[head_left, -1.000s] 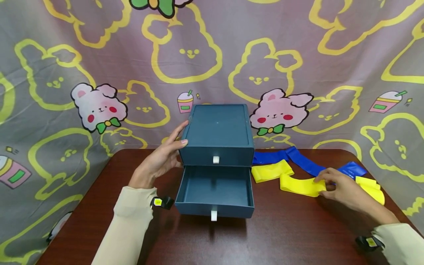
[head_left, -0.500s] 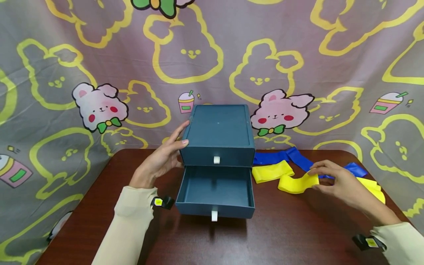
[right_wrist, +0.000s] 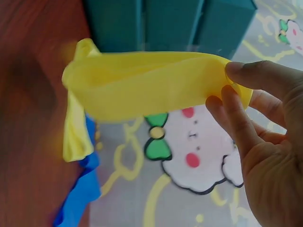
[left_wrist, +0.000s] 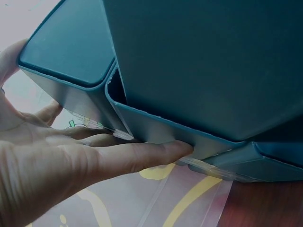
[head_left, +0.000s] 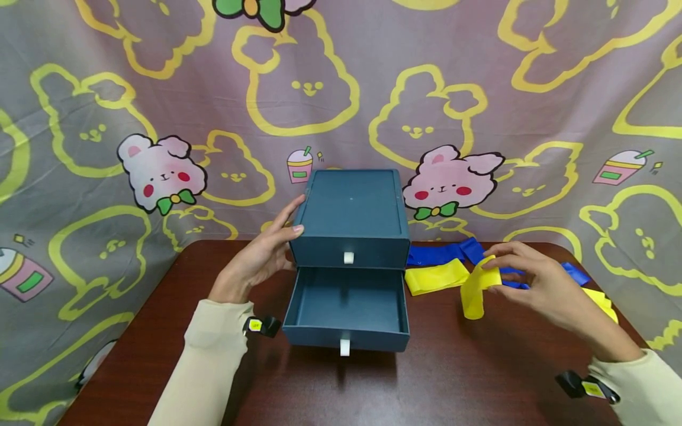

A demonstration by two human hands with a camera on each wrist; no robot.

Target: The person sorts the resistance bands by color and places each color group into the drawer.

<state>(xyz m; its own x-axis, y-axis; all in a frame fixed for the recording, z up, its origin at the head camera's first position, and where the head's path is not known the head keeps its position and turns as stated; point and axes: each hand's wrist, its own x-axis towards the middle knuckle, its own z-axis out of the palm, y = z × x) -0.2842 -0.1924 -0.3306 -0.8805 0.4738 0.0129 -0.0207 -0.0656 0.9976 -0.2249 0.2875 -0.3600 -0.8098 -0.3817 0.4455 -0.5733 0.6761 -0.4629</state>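
A dark blue two-drawer cabinet [head_left: 351,204] stands on the table, its lower drawer [head_left: 346,302] pulled out and its upper drawer closed. My left hand [head_left: 258,257] rests on the cabinet's left side, fingers fairly straight along the wall, thumb at the front top corner. To the right, my right hand [head_left: 538,287] pinches one end of a yellow resistance band [right_wrist: 147,90] between thumb and fingertips. The band is a loop, lifted at the pinched end and hanging down toward the table. A second yellow band [head_left: 434,278] lies between it and the cabinet.
Behind the yellow bands lie blue bands [head_left: 434,254], partly hidden by my right hand. More yellow band material [head_left: 602,303] is at the table's right edge. A patterned cloth [head_left: 341,89] hangs right behind the brown table [head_left: 426,384].
My right hand has raised the yellow band's end off the table and moved it left and up, so the band now hangs as a loop. My left hand stays on the cabinet.
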